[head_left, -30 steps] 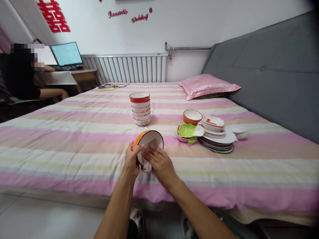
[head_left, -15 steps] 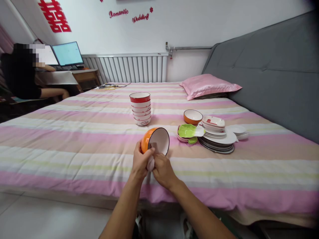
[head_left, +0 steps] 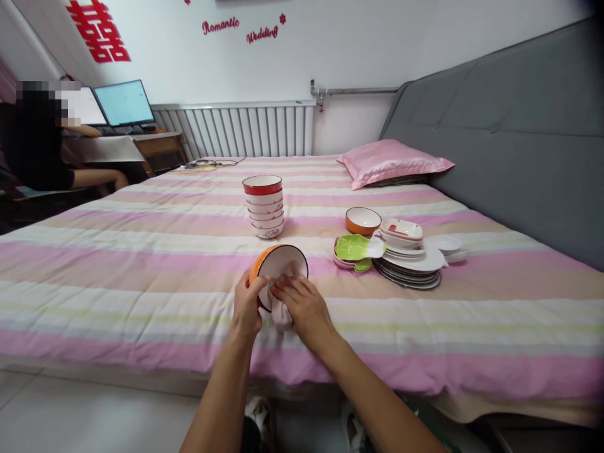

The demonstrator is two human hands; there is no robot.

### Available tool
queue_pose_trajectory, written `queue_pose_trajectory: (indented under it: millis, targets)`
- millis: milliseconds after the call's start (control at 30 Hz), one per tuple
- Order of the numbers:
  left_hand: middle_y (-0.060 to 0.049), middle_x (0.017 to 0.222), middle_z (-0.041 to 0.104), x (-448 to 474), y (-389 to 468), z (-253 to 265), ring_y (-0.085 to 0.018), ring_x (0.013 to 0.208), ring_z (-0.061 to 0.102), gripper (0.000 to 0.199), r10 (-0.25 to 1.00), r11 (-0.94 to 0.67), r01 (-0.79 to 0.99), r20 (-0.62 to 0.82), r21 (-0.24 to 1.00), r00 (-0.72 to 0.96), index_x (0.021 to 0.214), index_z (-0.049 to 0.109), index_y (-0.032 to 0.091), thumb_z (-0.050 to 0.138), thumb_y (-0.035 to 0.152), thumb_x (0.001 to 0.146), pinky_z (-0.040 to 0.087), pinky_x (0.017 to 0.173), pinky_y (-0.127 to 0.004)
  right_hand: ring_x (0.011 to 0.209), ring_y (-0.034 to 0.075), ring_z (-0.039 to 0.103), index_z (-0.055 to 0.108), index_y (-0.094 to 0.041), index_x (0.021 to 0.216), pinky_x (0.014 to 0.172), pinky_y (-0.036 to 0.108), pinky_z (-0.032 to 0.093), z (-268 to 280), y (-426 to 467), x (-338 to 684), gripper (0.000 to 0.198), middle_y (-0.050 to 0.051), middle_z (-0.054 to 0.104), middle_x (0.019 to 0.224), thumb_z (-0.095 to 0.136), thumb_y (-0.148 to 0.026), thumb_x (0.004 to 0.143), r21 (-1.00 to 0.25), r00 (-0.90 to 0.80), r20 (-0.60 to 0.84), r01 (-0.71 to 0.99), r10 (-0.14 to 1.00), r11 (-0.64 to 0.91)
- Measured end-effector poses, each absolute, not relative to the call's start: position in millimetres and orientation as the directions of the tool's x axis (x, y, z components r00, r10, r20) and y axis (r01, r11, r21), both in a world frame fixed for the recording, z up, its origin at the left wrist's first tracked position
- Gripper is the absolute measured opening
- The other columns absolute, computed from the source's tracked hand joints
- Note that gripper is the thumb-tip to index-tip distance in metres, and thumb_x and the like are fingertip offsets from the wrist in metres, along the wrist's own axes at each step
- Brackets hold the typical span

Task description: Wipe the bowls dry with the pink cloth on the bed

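Note:
My left hand [head_left: 247, 305] is closed on the side of an orange bowl [head_left: 287, 259] with a white inside and dark rim, tilted so its mouth faces right and toward me. A pale pink cloth [head_left: 282, 313] is bunched under my right hand [head_left: 304, 306], which presses it into the bowl; part of the cloth hangs below the rim. Just beyond stands a stack of white bowls [head_left: 265, 211] topped by a red-banded one. A second orange bowl [head_left: 363, 220] rests upright to the right.
A pile of plates [head_left: 413, 277] carries small dishes, beside a green leaf-shaped dish [head_left: 353, 247]. Farther back lie a pink pillow [head_left: 394, 162] and some cables [head_left: 207, 165] on the striped bed [head_left: 141, 251]. A person [head_left: 35, 141] sits at a desk with monitors, far left.
The orange bowl has shifted left and its opening has turned more toward me. My right hand has moved from the rim into the bowl with the cloth, fingers now more extended.

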State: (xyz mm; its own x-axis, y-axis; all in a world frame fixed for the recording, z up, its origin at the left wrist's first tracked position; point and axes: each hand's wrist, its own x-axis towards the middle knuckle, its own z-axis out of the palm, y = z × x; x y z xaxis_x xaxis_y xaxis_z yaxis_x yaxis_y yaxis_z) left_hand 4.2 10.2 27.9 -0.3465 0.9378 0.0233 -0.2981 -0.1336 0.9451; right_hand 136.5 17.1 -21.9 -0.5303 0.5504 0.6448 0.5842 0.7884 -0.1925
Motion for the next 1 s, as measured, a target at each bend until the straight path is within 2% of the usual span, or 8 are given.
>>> queue_pose_trajectory:
  millis: [333, 467, 567, 700, 1000]
  targets:
    - [0.000, 0.072, 0.059, 4.8, 9.6, 26.7, -0.015, 0.064, 0.054, 0.023, 0.928, -0.096, -0.346, -0.042, 0.933, -0.371, 0.078, 0.058, 0.017, 0.065, 0.030, 0.061, 0.043, 0.059, -0.026, 0.130, 0.020, 0.038, 0.053, -0.021, 0.127, 0.106, 0.043, 0.032, -19.6, 11.2, 134.4, 0.042, 0.005, 0.057, 0.129, 0.042, -0.009, 0.088, -0.176, -0.510, 0.677, 0.587, 0.530, 0.790]
    - [0.001, 0.069, 0.056, 7.0, 8.8, 27.2, -0.014, 0.063, 0.053, 0.022, 0.926, -0.098, -0.343, -0.041, 0.934, -0.374, 0.077, 0.057, 0.017, 0.066, 0.030, 0.061, 0.042, 0.058, -0.025, 0.132, 0.022, 0.035, 0.045, -0.019, 0.134, 0.108, 0.042, 0.027, -13.6, 6.6, 135.9, 0.050, 0.005, 0.052, 0.135, 0.042, -0.009, 0.085, -0.242, -0.449, 0.664, 0.627, 0.598, 0.740]
    - [0.000, 0.072, 0.057, 8.0, 7.5, 28.3, -0.015, 0.066, 0.053, 0.022, 0.926, -0.111, -0.313, -0.016, 0.943, -0.376, 0.080, 0.060, 0.017, 0.066, 0.028, 0.062, 0.042, 0.060, -0.026, 0.134, 0.025, 0.032, 0.044, -0.011, 0.134, 0.110, 0.045, 0.024, -15.4, 7.0, 137.1, 0.056, 0.010, 0.044, 0.141, 0.043, -0.006, 0.078, -0.270, -0.392, 0.646, 0.685, 0.655, 0.676]
    - [-0.001, 0.075, 0.059, 7.9, 7.0, 29.3, -0.017, 0.069, 0.054, 0.025, 0.922, -0.116, -0.259, 0.007, 0.959, -0.387, 0.085, 0.061, 0.018, 0.065, 0.027, 0.062, 0.043, 0.063, -0.028, 0.135, 0.028, 0.032, 0.049, -0.006, 0.129, 0.111, 0.049, 0.021, -24.8, 11.3, 135.6, 0.056, 0.013, 0.047, 0.138, 0.047, -0.004, 0.073, -0.233, -0.416, 0.628, 0.706, 0.658, 0.669]
    - [-0.002, 0.080, 0.061, 9.3, 7.8, 29.4, -0.019, 0.074, 0.056, 0.033, 0.913, -0.107, -0.213, 0.011, 0.971, -0.408, 0.090, 0.062, 0.016, 0.067, 0.029, 0.060, 0.044, 0.068, -0.029, 0.137, 0.029, 0.028, 0.050, -0.004, 0.127, 0.110, 0.052, 0.025, -25.1, 10.9, 130.6, 0.048, 0.017, 0.049, 0.135, 0.046, -0.003, 0.079, -0.159, -0.466, 0.614, 0.717, 0.637, 0.678]
